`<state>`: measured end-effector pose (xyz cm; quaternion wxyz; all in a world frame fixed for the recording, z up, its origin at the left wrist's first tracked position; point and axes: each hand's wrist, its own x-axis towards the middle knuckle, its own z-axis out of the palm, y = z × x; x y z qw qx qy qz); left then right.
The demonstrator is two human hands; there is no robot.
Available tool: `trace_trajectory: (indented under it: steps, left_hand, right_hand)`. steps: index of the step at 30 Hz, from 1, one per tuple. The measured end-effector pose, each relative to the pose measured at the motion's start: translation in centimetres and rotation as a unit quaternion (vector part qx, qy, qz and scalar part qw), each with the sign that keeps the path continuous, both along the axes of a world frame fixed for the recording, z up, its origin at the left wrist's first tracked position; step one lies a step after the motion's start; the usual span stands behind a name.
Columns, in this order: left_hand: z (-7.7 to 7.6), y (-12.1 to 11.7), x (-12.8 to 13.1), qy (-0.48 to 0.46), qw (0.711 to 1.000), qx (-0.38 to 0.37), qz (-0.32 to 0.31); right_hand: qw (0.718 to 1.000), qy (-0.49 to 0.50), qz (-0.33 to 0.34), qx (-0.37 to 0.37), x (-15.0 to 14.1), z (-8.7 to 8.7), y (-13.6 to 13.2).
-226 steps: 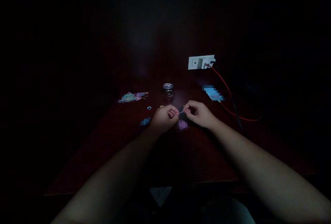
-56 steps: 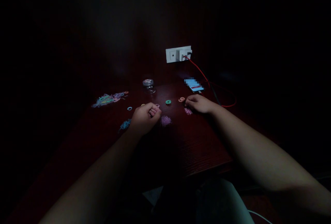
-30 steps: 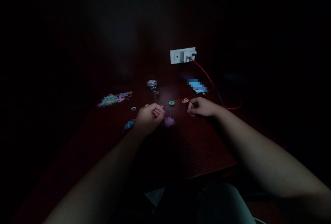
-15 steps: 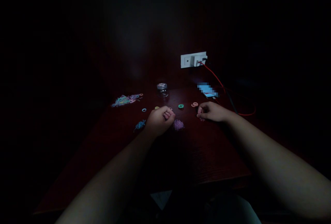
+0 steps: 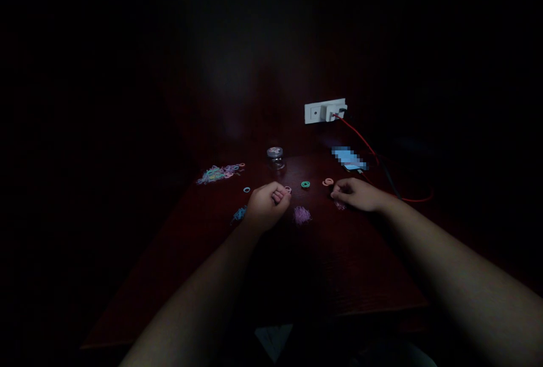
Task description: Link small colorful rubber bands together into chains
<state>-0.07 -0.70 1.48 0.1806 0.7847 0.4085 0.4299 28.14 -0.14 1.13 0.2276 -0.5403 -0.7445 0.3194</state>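
Note:
My left hand (image 5: 268, 204) is closed with its fingers curled, between a pile of blue hair ties (image 5: 238, 214) and a pile of purple hair ties (image 5: 302, 215). Whatever it may hold is hidden. A pink ring-shaped hair tie (image 5: 288, 190) shows just past its fingers. On the right, my right hand (image 5: 356, 194) is closed, thumb and fingers together low over a small pink pile (image 5: 340, 205); nothing in its fingers can be made out. Near its fingertips lie orange hair ties (image 5: 328, 182). A green hair tie (image 5: 305, 185) lies between the hands.
A mixed heap of hair ties (image 5: 216, 174) lies at the back left, with a light blue hair tie (image 5: 246, 190) in front. Behind stands a clear lidded jar (image 5: 275, 158). A phone (image 5: 349, 158) lies back right; a red cable (image 5: 358, 136) runs from the wall socket (image 5: 316, 113).
The camera view has shifted, so the scene sits lower and further right. The yellow hair tie is now hidden behind my left hand. Both hands stay closed in nearly the same spots.

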Motion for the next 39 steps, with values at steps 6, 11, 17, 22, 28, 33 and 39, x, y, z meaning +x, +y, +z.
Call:
trace_trajectory:
  steps: [6,11,17,22,28,33,39]
  left_hand:
    - [2.0,4.7,-5.6,0.040,0.997,-0.001,0.061]
    - [2.6,12.4,-11.9,0.204,0.954,-0.078,0.206]
    - [1.4,17.4,-13.7,0.376,0.895,-0.093,0.220]
    - [1.1,18.6,-13.0,0.434,0.882,-0.062,0.171]
    - [1.0,18.4,-12.4,0.451,0.875,-0.036,0.173]
    - [0.9,16.9,-12.7,0.366,0.905,-0.026,0.216]
    - [1.9,12.4,-12.9,0.165,0.967,-0.050,0.187]
  right_hand:
    - [0.999,-0.044,-0.006,0.021,0.1,0.3,-0.1]
    - [0.997,-0.068,-0.033,0.026,0.2,0.1,0.1]
    - [0.997,-0.068,-0.027,0.019,0.2,0.5,0.0]
    - [0.997,-0.067,-0.025,0.013,0.3,0.4,0.1]
    - [0.997,-0.064,-0.029,0.014,0.1,0.7,-0.1]
    - [0.997,-0.058,-0.040,0.013,0.0,0.7,0.0]
    - [0.994,-0.054,-0.062,0.073,0.8,0.5,0.3]
